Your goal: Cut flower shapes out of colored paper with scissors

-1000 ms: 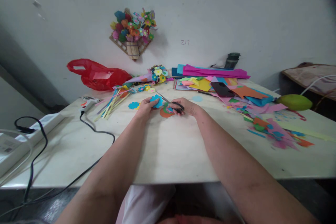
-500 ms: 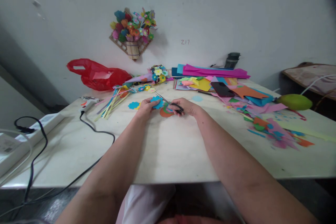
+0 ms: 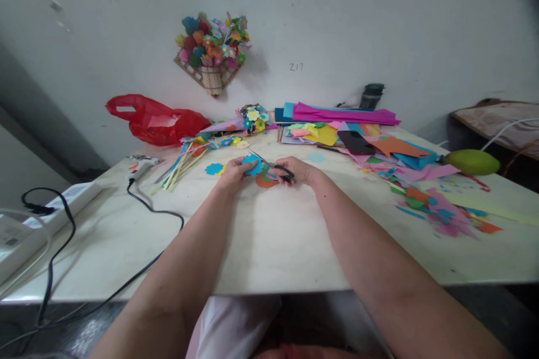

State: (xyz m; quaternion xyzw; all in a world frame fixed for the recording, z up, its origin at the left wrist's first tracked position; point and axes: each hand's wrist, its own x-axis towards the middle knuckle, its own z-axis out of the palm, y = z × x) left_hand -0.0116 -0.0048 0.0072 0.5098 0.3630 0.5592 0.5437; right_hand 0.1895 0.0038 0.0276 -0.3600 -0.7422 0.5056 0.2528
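Note:
Between the thumb and fingers of my left hand (image 3: 234, 173) is a blue paper flower (image 3: 252, 165) with a scalloped edge. My right hand (image 3: 296, 170) is closed around the black handles of a pair of scissors (image 3: 284, 171), whose blades point up and left beside the flower's edge. Whether the blades touch the paper I cannot tell. Under the scissors lie round paper pieces, an orange one (image 3: 266, 180) showing most. Another blue paper flower (image 3: 214, 169) rests left of my left hand, with a bit of yellow paper partly hidden by my fingers.
Paper strips (image 3: 172, 171), a glue gun (image 3: 143, 167) and its black cord (image 3: 155, 210) lie left. A red plastic bag (image 3: 155, 123) stands behind them. Coloured sheets (image 3: 345, 115), a phone (image 3: 356, 142) and paper scraps (image 3: 442, 210) occupy the right side.
Almost nothing differs. Both hands, the blue flower and the scissors keep nearly the same places; the whole view has shifted very slightly.

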